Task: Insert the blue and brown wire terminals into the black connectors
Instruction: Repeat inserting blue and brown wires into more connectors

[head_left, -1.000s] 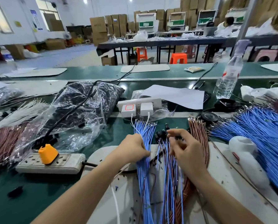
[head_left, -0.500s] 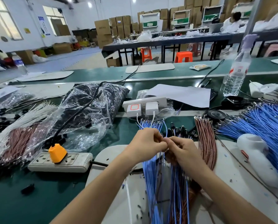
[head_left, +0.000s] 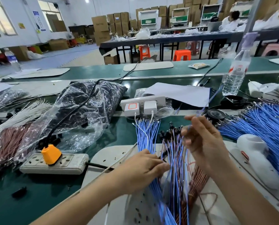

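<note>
The green bench (head_left: 103,135) fills the lower view. A clear bag (head_left: 87,108) of dark parts lies at left, and a wide fan of loose blue wires (head_left: 257,127) spreads at right. Between them a white board (head_left: 119,153) carries the work. Both bare forearms reach in from the bottom edge. The right hand (head_left: 203,143) is raised off the board, palm turned leftward, with its fingers bent and pinching a single blue wire (head_left: 211,96) that slants up and to the right, blurred. The left hand (head_left: 142,166) sits low on the board, knuckles up, with its fingers curled on a small black connector (head_left: 163,155) whose tip shows just past the fingertips. Beneath and beyond the left hand lies a blue wire bundle (head_left: 145,135). Between the hands is a mixed bundle ending in a row of black connectors (head_left: 169,132). The brown wires (head_left: 197,181) lie under the right wrist.
</note>
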Demonstrator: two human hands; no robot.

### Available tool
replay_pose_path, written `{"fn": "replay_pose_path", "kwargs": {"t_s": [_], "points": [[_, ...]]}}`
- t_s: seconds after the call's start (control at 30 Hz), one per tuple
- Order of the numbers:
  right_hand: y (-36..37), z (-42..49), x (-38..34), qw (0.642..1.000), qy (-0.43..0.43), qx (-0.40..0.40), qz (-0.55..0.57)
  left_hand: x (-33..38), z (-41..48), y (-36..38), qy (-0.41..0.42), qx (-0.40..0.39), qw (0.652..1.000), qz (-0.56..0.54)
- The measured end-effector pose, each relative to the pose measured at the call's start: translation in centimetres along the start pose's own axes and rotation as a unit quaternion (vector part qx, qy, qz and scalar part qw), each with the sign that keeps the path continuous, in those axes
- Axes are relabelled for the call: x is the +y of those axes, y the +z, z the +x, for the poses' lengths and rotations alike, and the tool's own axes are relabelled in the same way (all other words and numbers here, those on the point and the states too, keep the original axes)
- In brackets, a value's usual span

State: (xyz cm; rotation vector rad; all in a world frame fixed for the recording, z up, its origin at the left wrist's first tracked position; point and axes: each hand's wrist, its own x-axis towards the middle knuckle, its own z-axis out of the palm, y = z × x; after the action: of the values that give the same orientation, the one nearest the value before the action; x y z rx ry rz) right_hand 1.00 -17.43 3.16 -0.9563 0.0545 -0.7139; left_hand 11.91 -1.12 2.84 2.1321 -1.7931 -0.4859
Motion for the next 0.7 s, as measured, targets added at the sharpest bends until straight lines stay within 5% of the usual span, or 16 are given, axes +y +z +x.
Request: {"fn": "replay_pose_path", "kwargs": {"t_s": [0.13, 0.23, 0.37, 0.57, 0.7], "points": [[-1.7, 0.7, -1.8, 0.995, -0.038, 0.082, 0.044, 0.0, -0.3, 0.4, 0.041, 0.013, 0.999, 0.024], [-1.2, 0.5, -0.5, 0.996, 0.019, 0.092, 0.01, 0.2, -0.6, 1.1, 0.082, 0.022, 0.996, 0.025], [0.0, -0.2, 1.3, 0.992, 0.109, 0.036, -0.055, -0.5, -1.2, 1.0, 0.077, 0.013, 0.997, 0.019], [1.2, -1.7, 2.9, 0.942, 0.218, -0.159, -0.2, -1.2, -1.2, 1.5, 0.041, 0.006, 0.996, 0.077], [0.7, -1.6, 2.6, 0.936, 0.239, -0.156, -0.206, -1.6, -1.6, 1.1, 0.045, 0.021, 0.998, 0.029]]}}
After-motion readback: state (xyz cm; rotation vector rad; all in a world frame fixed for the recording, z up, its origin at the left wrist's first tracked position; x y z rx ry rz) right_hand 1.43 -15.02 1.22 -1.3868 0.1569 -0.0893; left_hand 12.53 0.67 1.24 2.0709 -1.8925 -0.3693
